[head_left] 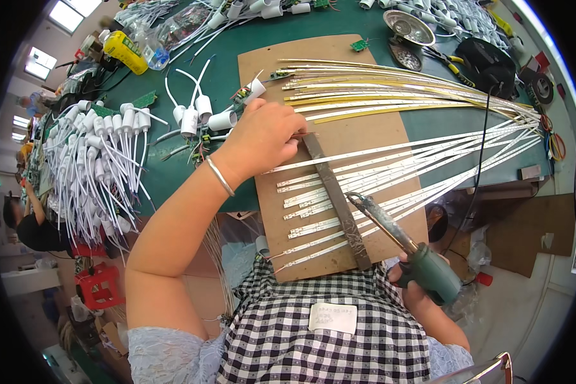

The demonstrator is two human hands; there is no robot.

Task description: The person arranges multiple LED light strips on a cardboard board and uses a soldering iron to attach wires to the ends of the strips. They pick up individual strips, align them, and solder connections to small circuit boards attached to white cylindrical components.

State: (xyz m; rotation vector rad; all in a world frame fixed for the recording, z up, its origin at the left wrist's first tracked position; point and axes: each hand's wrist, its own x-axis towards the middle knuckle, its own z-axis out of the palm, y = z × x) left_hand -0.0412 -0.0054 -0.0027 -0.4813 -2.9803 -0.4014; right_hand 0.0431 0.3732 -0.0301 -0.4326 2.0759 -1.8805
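Soldering iron [390, 227] in right hand [411, 289], over strips [365, 185].

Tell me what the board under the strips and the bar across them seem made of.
The board looks like matte brown fibreboard or thick card: flat, uniform, grainless. The bar looks like dull dark metal, mottled as if rusted or scorched; the left hand presses its upper end.

the soldering iron [400, 246], green-handled with a dark, crusted tip, is gripped low and tilts up-left, its tip over the metal bar [336, 200]. thin white led strips [390, 173] lie fanned under that bar, their left ends lined up just left of it.
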